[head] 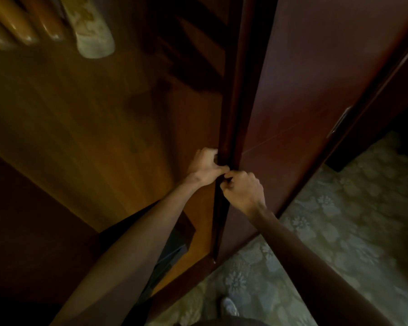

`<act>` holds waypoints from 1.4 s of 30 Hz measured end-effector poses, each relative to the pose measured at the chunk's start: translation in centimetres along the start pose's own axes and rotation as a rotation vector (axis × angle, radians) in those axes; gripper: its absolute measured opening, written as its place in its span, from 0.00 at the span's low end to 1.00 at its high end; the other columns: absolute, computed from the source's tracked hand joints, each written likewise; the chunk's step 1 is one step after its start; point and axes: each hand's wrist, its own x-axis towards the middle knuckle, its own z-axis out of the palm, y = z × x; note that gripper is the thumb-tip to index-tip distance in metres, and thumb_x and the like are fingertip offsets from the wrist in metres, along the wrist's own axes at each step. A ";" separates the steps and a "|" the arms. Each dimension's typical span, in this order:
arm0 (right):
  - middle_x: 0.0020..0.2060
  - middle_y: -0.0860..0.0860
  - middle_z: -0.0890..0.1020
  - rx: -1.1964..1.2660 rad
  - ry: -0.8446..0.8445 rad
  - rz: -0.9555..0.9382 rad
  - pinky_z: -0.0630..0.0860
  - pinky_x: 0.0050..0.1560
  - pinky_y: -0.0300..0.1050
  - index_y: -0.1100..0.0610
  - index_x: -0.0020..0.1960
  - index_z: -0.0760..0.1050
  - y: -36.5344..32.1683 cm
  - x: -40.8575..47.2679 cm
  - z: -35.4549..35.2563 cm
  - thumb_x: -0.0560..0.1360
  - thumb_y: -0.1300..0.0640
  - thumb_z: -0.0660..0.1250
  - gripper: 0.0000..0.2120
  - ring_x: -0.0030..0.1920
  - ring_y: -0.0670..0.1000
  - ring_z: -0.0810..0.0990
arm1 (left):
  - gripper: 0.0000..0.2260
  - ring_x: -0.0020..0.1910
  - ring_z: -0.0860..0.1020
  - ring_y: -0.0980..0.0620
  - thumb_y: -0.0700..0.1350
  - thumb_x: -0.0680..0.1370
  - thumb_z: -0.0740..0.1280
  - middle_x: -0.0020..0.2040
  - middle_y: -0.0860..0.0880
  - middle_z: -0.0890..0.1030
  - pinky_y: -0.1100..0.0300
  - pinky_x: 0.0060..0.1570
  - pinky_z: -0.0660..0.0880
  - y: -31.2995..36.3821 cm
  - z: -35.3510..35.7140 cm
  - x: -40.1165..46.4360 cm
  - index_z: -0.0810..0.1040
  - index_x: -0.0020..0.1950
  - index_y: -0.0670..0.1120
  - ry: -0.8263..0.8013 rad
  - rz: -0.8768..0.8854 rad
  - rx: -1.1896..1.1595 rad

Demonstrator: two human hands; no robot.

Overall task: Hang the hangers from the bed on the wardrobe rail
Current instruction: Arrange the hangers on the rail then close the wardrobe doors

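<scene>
Gripping: my left hand [206, 164] and right hand [242, 191] curl round the meeting edges of two wardrobe doors [299, 95], frame centre.
Handling: doors look stiff, heavy; pull at edges.
Hangers: none visible; bed, rail unseen.

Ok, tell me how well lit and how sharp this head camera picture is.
Head view: dim and warm-toned, so the wardrobe doors read dark brown; the interior behind the gap is nearly black. The left hand and right hand, both curled on the door edges, are reasonably sharp. The upper left corner is soft and stretched by the wide-angle lens. The patterned floor is faintly lit.
</scene>
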 end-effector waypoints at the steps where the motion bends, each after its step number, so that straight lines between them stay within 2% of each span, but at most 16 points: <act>1: 0.52 0.55 0.85 -0.007 -0.001 -0.002 0.79 0.54 0.51 0.50 0.63 0.81 0.1 0.0 0.0 0.76 0.53 0.65 0.17 0.54 0.60 0.83 | 0.15 0.46 0.84 0.59 0.54 0.66 0.74 0.46 0.58 0.86 0.51 0.48 0.83 -0.2 -0.1 -0.2 0.86 0.50 0.51 0.005 -0.004 -0.002; 5: 0.52 0.55 0.84 -0.035 -0.029 -0.031 0.79 0.55 0.52 0.52 0.63 0.80 0.5 0.4 0.6 0.77 0.52 0.65 0.16 0.55 0.60 0.82 | 0.11 0.47 0.84 0.61 0.49 0.69 0.76 0.46 0.58 0.86 0.52 0.50 0.83 -0.8 -0.7 -1.1 0.86 0.50 0.50 0.026 0.017 -0.008; 8: 0.52 0.55 0.84 -0.059 -0.091 -0.032 0.77 0.52 0.49 0.52 0.60 0.81 0.5 0.4 1.5 0.78 0.52 0.65 0.14 0.54 0.60 0.82 | 0.10 0.48 0.83 0.62 0.48 0.72 0.75 0.48 0.57 0.86 0.55 0.53 0.82 -1.4 -1.2 -2.2 0.86 0.52 0.48 0.036 0.040 -0.016; 11: 0.47 0.53 0.83 -0.083 -0.143 0.000 0.75 0.46 0.45 0.53 0.55 0.82 0.9 0.8 2.4 0.77 0.53 0.65 0.11 0.52 0.59 0.83 | 0.13 0.51 0.83 0.61 0.53 0.73 0.73 0.51 0.59 0.85 0.54 0.56 0.81 -1.9 -1.4 -3.5 0.85 0.55 0.52 0.077 0.031 0.044; 13: 0.45 0.52 0.82 -0.078 -0.156 0.019 0.75 0.44 0.45 0.55 0.54 0.81 1.1 1.2 2.8 0.76 0.55 0.66 0.09 0.50 0.58 0.83 | 0.15 0.51 0.83 0.59 0.57 0.74 0.72 0.52 0.59 0.85 0.55 0.53 0.81 -2.3 -1.5 -4.3 0.84 0.56 0.52 0.101 0.001 0.151; 16: 0.48 0.54 0.82 -0.099 -0.160 -0.015 0.75 0.45 0.46 0.56 0.56 0.79 0.8 1.7 3.2 0.76 0.55 0.66 0.10 0.51 0.58 0.82 | 0.16 0.43 0.82 0.57 0.59 0.74 0.73 0.44 0.57 0.85 0.59 0.42 0.79 -2.8 -1.7 -5.2 0.85 0.52 0.49 0.038 -0.103 0.302; 20: 0.50 0.56 0.82 -0.131 -0.148 -0.067 0.76 0.46 0.46 0.59 0.55 0.79 0.4 2.2 3.2 0.76 0.56 0.67 0.10 0.52 0.59 0.82 | 0.11 0.51 0.83 0.53 0.55 0.75 0.72 0.52 0.53 0.86 0.53 0.51 0.81 -3.4 -1.7 -5.6 0.86 0.51 0.49 -0.077 -0.183 0.427; 23: 0.49 0.56 0.82 -0.135 -0.153 -0.104 0.76 0.46 0.46 0.59 0.53 0.80 0.4 2.3 2.9 0.76 0.58 0.66 0.08 0.52 0.60 0.82 | 0.10 0.53 0.82 0.50 0.53 0.78 0.70 0.52 0.50 0.85 0.50 0.53 0.81 -3.0 -1.6 -5.6 0.85 0.51 0.48 -0.098 -0.213 0.483; 25: 0.51 0.57 0.82 -0.165 -0.164 -0.137 0.75 0.46 0.47 0.60 0.54 0.80 0.5 2.3 2.8 0.76 0.59 0.66 0.09 0.53 0.61 0.81 | 0.10 0.50 0.82 0.50 0.53 0.78 0.69 0.49 0.49 0.84 0.50 0.52 0.80 -2.7 -1.6 -5.5 0.85 0.48 0.48 -0.084 -0.230 0.497; 28: 0.51 0.58 0.82 -0.206 -0.186 -0.217 0.76 0.47 0.47 0.61 0.53 0.79 1.0 2.4 3.0 0.77 0.57 0.66 0.09 0.53 0.61 0.82 | 0.12 0.40 0.80 0.52 0.51 0.78 0.68 0.38 0.50 0.82 0.55 0.43 0.78 -2.5 -1.9 -5.5 0.82 0.38 0.47 -0.074 -0.246 0.505; 30: 0.49 0.58 0.82 -0.225 -0.192 -0.291 0.77 0.47 0.48 0.61 0.52 0.80 1.2 2.7 3.3 0.78 0.55 0.66 0.10 0.51 0.61 0.82 | 0.13 0.36 0.78 0.53 0.49 0.78 0.69 0.34 0.50 0.79 0.55 0.41 0.77 -2.2 -2.0 -5.7 0.79 0.35 0.46 -0.084 -0.250 0.529; 34: 0.42 0.56 0.83 -0.238 -0.219 -0.462 0.80 0.42 0.48 0.60 0.46 0.80 1.1 3.4 4.1 0.80 0.50 0.63 0.14 0.44 0.57 0.84 | 0.17 0.32 0.75 0.53 0.49 0.78 0.69 0.31 0.50 0.76 0.57 0.36 0.74 -2.3 -2.9 -6.4 0.74 0.30 0.46 -0.096 -0.304 0.554; 37: 0.33 0.52 0.78 -0.266 -0.252 -0.599 0.73 0.33 0.44 0.58 0.39 0.78 0.6 3.7 4.8 0.82 0.48 0.61 0.18 0.36 0.55 0.83 | 0.21 0.25 0.68 0.55 0.47 0.78 0.69 0.26 0.51 0.71 0.60 0.31 0.67 -2.6 -3.9 -7.5 0.67 0.26 0.47 -0.108 -0.331 0.546; 40: 0.30 0.50 0.73 -0.253 -0.285 -0.712 0.69 0.32 0.44 0.54 0.34 0.69 -0.3 3.2 5.4 0.82 0.49 0.61 0.19 0.32 0.53 0.79 | 0.21 0.24 0.68 0.52 0.48 0.77 0.69 0.25 0.49 0.69 0.59 0.31 0.67 -3.1 -5.1 -8.8 0.67 0.26 0.46 -0.134 -0.379 0.542; 42: 0.30 0.48 0.72 -0.247 -0.285 -0.758 0.69 0.33 0.44 0.53 0.35 0.68 -1.1 2.4 5.8 0.83 0.49 0.61 0.18 0.32 0.53 0.79 | 0.21 0.25 0.69 0.51 0.50 0.76 0.69 0.25 0.49 0.69 0.57 0.30 0.68 -3.6 -6.1 -9.6 0.66 0.25 0.47 -0.140 -0.423 0.542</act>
